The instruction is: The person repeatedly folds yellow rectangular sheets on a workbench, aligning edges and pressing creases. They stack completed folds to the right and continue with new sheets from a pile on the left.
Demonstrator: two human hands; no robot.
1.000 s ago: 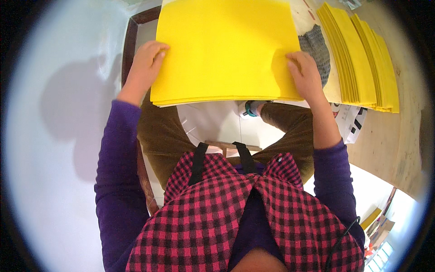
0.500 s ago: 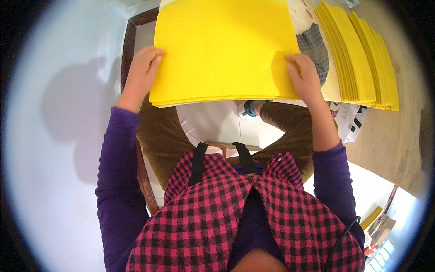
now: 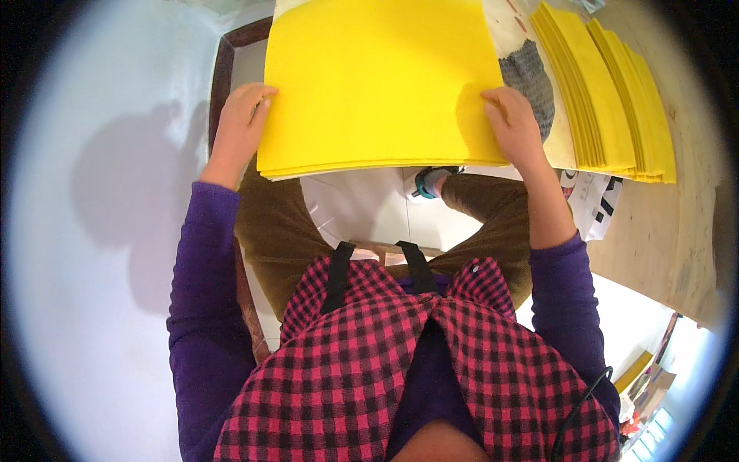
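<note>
In front of me lies a wide stack of yellow fabric-like sheets point(image 3: 377, 92), its near edge showing several layers and reaching slightly over the table's edge. My left hand point(image 3: 245, 108) grips its left side, with curled fingertips and thumb at the border. On the opposite side, my right hand point(image 3: 514, 119) pinches the right border in the same way, casting a shadow on the yellow surface. How many layers the fingers hold cannot be made out. The sheets lie flat and squared between both hands.
To the right, fanned piles of folded yellow pieces point(image 3: 585, 92) rest on the wooden table point(image 3: 658, 223). A dark grey cloth scrap point(image 3: 531, 81) lies beside the stack. A white printed bag point(image 3: 594, 204) hangs below the table edge. The pale wall point(image 3: 108, 346) stands close on my left.
</note>
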